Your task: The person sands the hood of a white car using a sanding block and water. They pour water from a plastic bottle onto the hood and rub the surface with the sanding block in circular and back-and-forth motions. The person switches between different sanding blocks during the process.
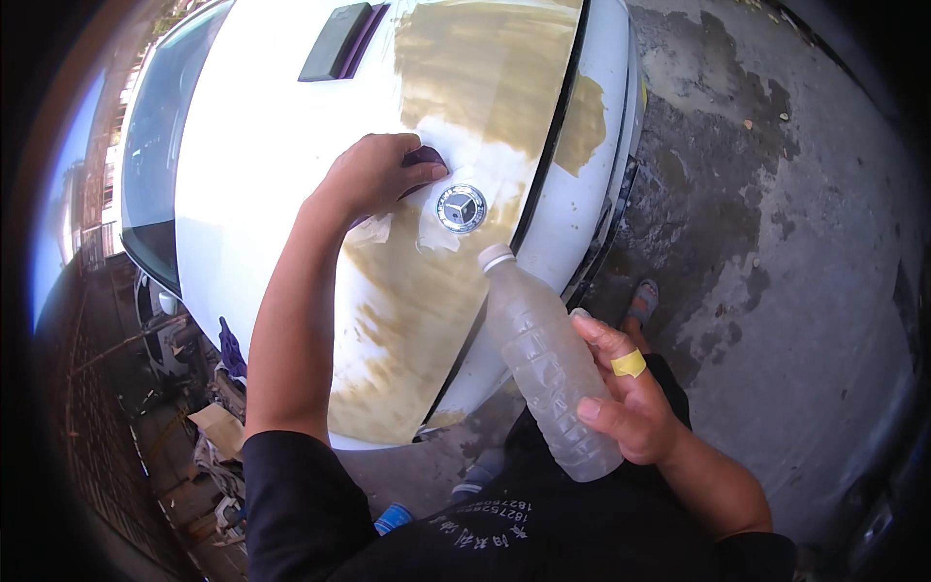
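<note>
My left hand (373, 179) is pressed to the white car hood (262, 145), its fingers closed on a dark purple piece of sandpaper (425, 155). Just beside those fingers sits the round emblem (461, 208), with whitish wet residue around it. In my right hand (630, 398) is a translucent plastic bottle (543, 359) with a white cap, tilted so the cap points up and left toward the emblem. A yellow strip is wrapped around one finger of that hand. Broad tan patches (465, 78) cover the hood's front part.
A grey block with a purple sheet under it (339, 44) rests farther up the hood. The windshield (165, 145) is at the left. Wet concrete (737, 194) lies to the right, with a sandaled foot (642, 301) by the bumper. Clutter and a cardboard piece (218, 430) lie at lower left.
</note>
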`<state>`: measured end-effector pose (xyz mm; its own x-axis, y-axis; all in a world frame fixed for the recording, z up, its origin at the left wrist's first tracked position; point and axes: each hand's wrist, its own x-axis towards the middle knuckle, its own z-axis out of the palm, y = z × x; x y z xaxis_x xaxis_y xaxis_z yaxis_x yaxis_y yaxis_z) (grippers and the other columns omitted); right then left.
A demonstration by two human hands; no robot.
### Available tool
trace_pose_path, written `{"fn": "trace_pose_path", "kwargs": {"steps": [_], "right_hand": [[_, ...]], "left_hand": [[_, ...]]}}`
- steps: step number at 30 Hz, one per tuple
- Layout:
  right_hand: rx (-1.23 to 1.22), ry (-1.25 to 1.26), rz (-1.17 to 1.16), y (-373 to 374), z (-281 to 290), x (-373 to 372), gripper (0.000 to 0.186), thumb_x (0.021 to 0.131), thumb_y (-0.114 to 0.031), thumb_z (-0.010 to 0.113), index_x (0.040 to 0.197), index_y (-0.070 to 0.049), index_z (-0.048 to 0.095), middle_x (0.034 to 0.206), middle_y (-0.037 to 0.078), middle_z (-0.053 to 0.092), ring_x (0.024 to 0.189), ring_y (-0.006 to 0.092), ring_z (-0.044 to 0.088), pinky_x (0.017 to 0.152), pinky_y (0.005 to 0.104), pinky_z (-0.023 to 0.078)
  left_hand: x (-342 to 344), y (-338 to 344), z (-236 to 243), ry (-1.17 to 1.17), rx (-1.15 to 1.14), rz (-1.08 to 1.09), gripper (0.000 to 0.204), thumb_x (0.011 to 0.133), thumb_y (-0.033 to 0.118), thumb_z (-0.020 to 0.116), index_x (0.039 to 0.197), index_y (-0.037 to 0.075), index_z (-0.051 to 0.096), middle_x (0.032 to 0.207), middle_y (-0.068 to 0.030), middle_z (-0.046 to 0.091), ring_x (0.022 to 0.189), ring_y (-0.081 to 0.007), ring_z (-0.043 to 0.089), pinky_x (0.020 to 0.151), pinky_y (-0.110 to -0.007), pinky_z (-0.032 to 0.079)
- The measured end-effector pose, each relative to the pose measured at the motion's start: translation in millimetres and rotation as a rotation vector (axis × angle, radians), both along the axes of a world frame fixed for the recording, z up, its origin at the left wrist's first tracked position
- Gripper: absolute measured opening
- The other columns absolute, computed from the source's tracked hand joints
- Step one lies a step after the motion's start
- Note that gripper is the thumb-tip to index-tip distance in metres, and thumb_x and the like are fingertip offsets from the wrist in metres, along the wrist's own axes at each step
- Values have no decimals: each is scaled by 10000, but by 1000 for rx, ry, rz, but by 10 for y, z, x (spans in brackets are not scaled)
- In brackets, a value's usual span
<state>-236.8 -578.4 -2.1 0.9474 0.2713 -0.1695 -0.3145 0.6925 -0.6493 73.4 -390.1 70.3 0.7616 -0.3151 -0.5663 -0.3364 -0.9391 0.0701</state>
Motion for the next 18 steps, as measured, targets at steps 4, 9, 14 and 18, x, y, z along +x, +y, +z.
{"fn": "trace_pose_path", "kwargs": {"steps": [4,9,14,18], "right_hand": [[8,4,-3,-11,-6,-13,779,926,-173,616,1544,-5,172,1513,167,335,1377,255,385,1140,413,299],[-12,1,-24,23,-20,-12,784,925,-187,616,1544,-6,170,1511,166,340,1375,249,385,1140,413,297],[18,16,-19,83,-17,29,782,926,-192,613,1544,-7,170,1512,163,338,1381,248,376,1143,414,290],[-12,7,-15,130,-10,36,783,927,-195,613,1545,-5,169,1513,164,337,1386,251,371,1145,412,287]], "left_hand": [[-65,-40,-102,-148,95,-133,442,857,487,706,968,60,683,918,-139,716,868,-321,682,773,-428,512],[-30,48,-230,-290,44,-180,491,795,521,748,930,58,654,880,-131,711,874,-322,679,775,-429,514],[33,94,-150,-151,25,-61,522,738,543,783,927,68,675,902,-130,704,883,-322,671,769,-426,513],[47,29,-225,-189,24,-90,555,703,554,804,929,62,684,906,-134,699,890,-326,669,772,-425,513]]}}
